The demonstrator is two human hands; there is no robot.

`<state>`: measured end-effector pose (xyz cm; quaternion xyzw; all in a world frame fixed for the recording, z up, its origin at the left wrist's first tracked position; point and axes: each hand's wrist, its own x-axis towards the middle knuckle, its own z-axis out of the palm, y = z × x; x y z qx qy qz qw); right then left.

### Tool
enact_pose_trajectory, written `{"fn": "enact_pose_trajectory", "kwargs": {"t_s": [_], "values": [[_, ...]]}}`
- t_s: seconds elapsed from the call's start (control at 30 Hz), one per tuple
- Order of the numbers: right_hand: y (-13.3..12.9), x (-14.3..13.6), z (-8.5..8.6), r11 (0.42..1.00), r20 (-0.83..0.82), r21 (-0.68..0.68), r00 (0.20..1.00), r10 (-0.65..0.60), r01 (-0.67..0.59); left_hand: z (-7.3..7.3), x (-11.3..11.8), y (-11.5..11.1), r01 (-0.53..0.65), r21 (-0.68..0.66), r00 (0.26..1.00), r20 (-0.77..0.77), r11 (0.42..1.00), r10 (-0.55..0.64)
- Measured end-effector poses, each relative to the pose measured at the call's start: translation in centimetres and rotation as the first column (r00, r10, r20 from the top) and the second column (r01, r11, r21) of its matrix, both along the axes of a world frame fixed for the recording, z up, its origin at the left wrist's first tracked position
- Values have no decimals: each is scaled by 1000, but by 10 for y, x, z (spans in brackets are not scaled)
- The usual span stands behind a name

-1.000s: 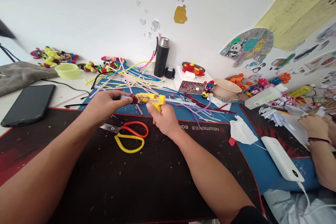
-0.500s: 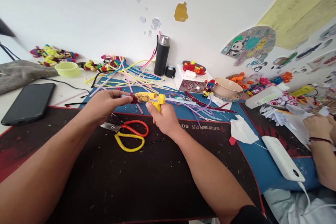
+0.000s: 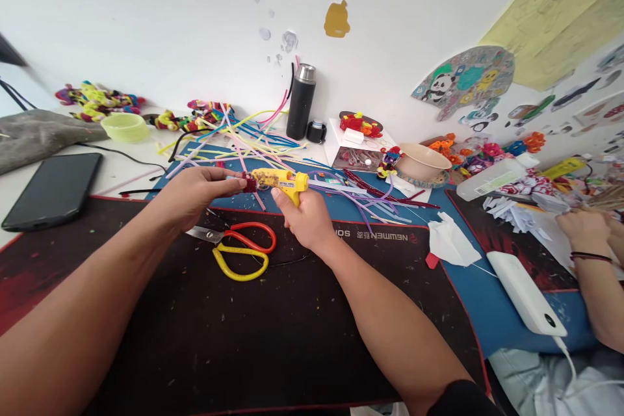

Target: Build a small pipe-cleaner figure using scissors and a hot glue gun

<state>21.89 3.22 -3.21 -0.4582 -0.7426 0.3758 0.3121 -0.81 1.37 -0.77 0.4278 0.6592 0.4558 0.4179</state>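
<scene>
My left hand [image 3: 202,187] pinches a small dark red fuzzy piece [image 3: 250,182] between its fingertips. My right hand [image 3: 307,214] is wrapped round the handle of a yellow glue gun [image 3: 275,180], whose nozzle end is against or very close to the red piece. A white glue stick [image 3: 336,188] sticks out of the back of the gun. Below the hands, scissors with one red and one yellow handle [image 3: 241,262] lie on the black mat [image 3: 263,344]. Behind the gun are pipe cleaners [image 3: 238,143] in several colours.
A dark bottle [image 3: 301,103] stands near the wall. A phone [image 3: 53,190] lies at left, beside a pale green bowl [image 3: 125,128]. At right are a beige bowl [image 3: 423,162], a white power bank [image 3: 526,294] and another person's hands [image 3: 587,231] by paper strips.
My hands and the glue gun have hardly moved. The other person's hands at the right have shifted slightly left and up.
</scene>
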Motion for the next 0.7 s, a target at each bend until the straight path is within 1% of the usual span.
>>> {"fn": "enact_pose_trajectory", "kwargs": {"t_s": [0.1, 0.2, 0.7], "values": [[-1, 0, 2, 1000, 2, -1, 1000, 3, -3, -1, -2, 0, 53, -36, 996, 71, 998, -50], [-1, 0, 3, 1000, 2, -10, 1000, 5, -5, -1, -4, 0, 45, -35, 994, 103, 998, -41], [-1, 0, 4, 1000, 3, 7, 1000, -7, 7, -1, -2, 0, 45, -37, 996, 79, 998, -41]]}}
